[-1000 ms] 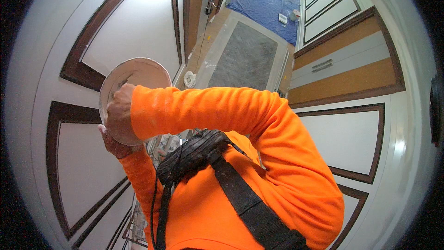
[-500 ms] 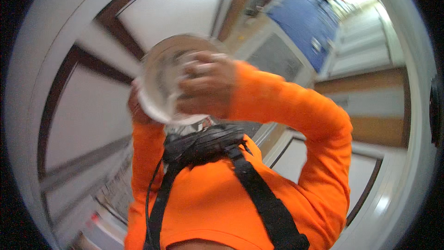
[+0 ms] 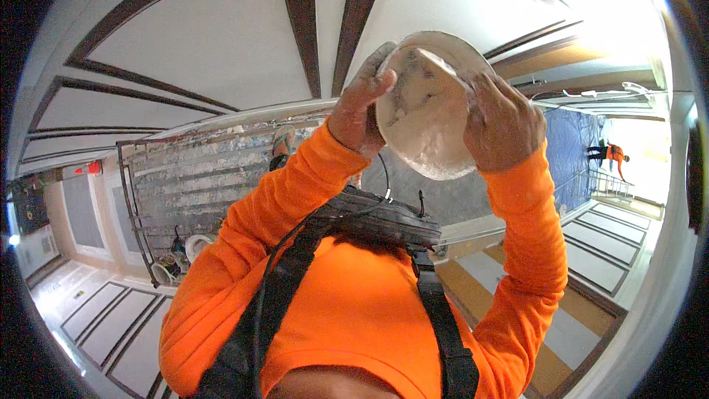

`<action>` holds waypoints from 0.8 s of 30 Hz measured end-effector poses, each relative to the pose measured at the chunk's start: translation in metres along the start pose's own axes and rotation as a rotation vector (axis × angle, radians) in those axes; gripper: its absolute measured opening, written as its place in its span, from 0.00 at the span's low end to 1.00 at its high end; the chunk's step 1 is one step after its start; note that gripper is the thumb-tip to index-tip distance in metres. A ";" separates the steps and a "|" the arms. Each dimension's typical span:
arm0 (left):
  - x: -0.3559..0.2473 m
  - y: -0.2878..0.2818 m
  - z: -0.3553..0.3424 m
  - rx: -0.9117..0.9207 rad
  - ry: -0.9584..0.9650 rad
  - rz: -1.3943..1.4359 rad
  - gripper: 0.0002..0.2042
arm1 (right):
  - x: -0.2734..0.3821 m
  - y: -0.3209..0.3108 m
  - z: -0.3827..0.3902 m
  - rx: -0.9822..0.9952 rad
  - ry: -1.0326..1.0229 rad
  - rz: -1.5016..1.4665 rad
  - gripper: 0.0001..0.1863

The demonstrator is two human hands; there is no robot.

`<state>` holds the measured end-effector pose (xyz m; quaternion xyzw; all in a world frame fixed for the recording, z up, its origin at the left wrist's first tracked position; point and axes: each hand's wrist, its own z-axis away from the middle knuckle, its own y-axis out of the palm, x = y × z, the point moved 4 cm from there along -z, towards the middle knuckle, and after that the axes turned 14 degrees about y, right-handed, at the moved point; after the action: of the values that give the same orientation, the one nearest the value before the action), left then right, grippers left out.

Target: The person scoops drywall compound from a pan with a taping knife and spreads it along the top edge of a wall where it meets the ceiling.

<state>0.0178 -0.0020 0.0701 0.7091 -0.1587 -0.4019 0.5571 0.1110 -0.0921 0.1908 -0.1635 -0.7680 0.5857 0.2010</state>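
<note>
A round whitish tub, smeared with pale paste and grey marks, is held up in front of my chest, its open side tilted toward me. My left hand grips its left side, thumb near the rim, the fingers partly hidden. My right hand is at the right side, fingers bent over the edge. A pale flat piece with a straight edge runs across the opening to those fingers; its exact kind cannot be made out. Whitish dust or paste coats both hands.
I stand on a paint-spattered platform with a metal rail. Buckets stand on its left end. White panels with dark trim are close ahead. Far right, another person in orange is near blue floor covering.
The view has swung round, and the tub now appears farther right. My right hand has moved from in front of the opening to the tub's right side.
</note>
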 end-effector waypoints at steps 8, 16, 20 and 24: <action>-0.015 -0.012 0.003 0.001 -0.070 0.120 0.28 | 0.046 0.025 -0.007 0.030 -0.294 0.133 0.10; -0.035 -0.023 -0.005 0.031 -0.242 0.261 0.28 | 0.042 0.011 0.021 0.087 -0.655 0.039 0.08; -0.030 -0.020 -0.008 0.003 -0.284 0.110 0.27 | 0.034 0.009 0.012 0.015 -0.780 -0.026 0.08; -0.016 -0.019 -0.010 0.082 -0.390 0.231 0.25 | 0.019 0.023 -0.008 0.062 -0.882 -0.176 0.13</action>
<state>0.0114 0.0216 0.0596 0.6170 -0.3599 -0.4582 0.5290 0.0991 -0.0698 0.1727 0.1737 -0.7733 0.6028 -0.0915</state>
